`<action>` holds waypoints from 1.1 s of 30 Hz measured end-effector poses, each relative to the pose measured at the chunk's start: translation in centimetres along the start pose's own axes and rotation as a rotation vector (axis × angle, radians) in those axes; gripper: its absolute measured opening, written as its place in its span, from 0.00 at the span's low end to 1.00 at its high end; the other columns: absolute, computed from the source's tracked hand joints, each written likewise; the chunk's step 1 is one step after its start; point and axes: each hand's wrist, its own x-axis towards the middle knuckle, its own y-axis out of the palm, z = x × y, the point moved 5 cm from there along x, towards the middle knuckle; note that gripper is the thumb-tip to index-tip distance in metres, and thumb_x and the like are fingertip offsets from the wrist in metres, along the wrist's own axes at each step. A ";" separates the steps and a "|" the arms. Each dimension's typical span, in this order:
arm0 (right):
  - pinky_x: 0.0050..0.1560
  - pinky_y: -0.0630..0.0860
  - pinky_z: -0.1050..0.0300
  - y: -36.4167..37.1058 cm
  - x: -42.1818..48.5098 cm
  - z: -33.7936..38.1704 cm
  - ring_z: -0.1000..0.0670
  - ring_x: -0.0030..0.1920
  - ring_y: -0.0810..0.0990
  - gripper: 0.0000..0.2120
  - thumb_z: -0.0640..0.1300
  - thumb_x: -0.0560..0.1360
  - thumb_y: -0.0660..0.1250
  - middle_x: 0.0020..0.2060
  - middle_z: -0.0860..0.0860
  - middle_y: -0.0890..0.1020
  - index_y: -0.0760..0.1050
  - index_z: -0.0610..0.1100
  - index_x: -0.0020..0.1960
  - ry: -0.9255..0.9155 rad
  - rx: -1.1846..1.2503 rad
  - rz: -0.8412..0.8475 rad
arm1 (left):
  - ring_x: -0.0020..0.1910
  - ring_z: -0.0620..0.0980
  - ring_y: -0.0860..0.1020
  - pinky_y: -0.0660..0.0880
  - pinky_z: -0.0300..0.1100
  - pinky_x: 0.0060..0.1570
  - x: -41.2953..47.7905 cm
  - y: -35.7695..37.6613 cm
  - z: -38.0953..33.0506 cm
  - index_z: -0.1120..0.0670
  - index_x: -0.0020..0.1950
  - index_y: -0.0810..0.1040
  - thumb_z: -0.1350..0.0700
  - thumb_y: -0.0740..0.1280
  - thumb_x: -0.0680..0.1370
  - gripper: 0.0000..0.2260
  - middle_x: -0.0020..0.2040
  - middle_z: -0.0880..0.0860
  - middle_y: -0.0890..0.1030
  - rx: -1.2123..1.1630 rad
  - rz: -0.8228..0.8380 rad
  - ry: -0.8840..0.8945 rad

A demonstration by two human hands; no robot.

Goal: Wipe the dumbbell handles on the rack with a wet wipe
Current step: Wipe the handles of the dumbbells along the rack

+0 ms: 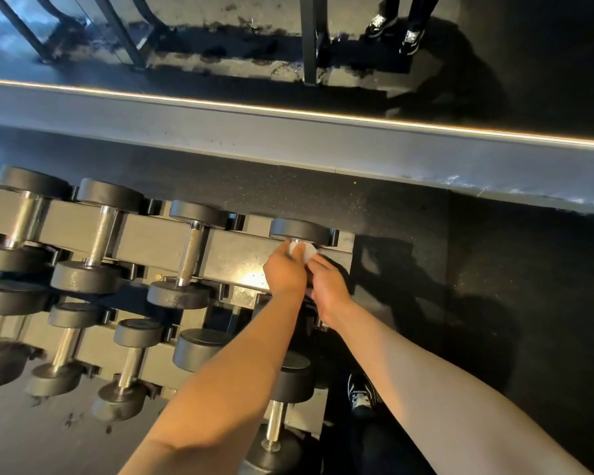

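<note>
A dark metal rack (pixel 244 248) holds rows of black dumbbells with chrome handles. At the right end of the top row lies a dumbbell (pixel 300 231) whose handle is hidden under my hands. My left hand (pixel 285 274) grips a white wet wipe (pixel 304 250) around that handle, close to the far weight head. My right hand (pixel 328 286) lies right beside it, fingers touching the wipe. The neighbouring dumbbell (pixel 189 257) shows its bare chrome handle.
Lower rows hold more dumbbells (pixel 127 368), one (pixel 276 423) under my left forearm. A mirror wall (pixel 288 46) with a lit ledge (pixel 323 138) runs behind the rack. Dark rubber floor (pixel 477 303) lies to the right, and my shoe (pixel 360 394) stands by the rack.
</note>
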 end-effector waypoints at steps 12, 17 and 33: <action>0.69 0.73 0.46 -0.3 0.7 0.1 0.49 0.64 0.78 0.17 0.44 0.85 0.56 0.65 0.49 0.79 0.71 0.51 0.73 0.036 -0.030 0.054 | 0.33 0.45 0.73 0.66 0.38 0.32 2.0 0.5 1.2 0.55 0.40 0.76 0.53 0.56 0.86 0.18 0.34 0.50 0.76 0.072 -0.065 -0.077; 0.62 0.78 0.50 -0.9 0.8 -0.5 0.50 0.56 0.82 0.15 0.45 0.85 0.55 0.55 0.50 0.83 0.77 0.51 0.66 0.050 -0.061 0.065 | 0.37 0.44 0.76 0.66 0.35 0.34 0.9 1.1 0.2 0.53 0.50 0.75 0.50 0.57 0.86 0.11 0.38 0.47 0.77 0.208 0.016 0.052; 0.66 0.74 0.49 -1.5 0.1 -1.1 0.47 0.65 0.75 0.16 0.44 0.85 0.56 0.64 0.48 0.78 0.72 0.48 0.71 0.065 -0.273 0.063 | 0.50 0.51 0.77 0.73 0.43 0.51 0.0 -0.5 0.5 0.57 0.67 0.73 0.53 0.66 0.81 0.16 0.56 0.56 0.82 0.483 0.166 0.023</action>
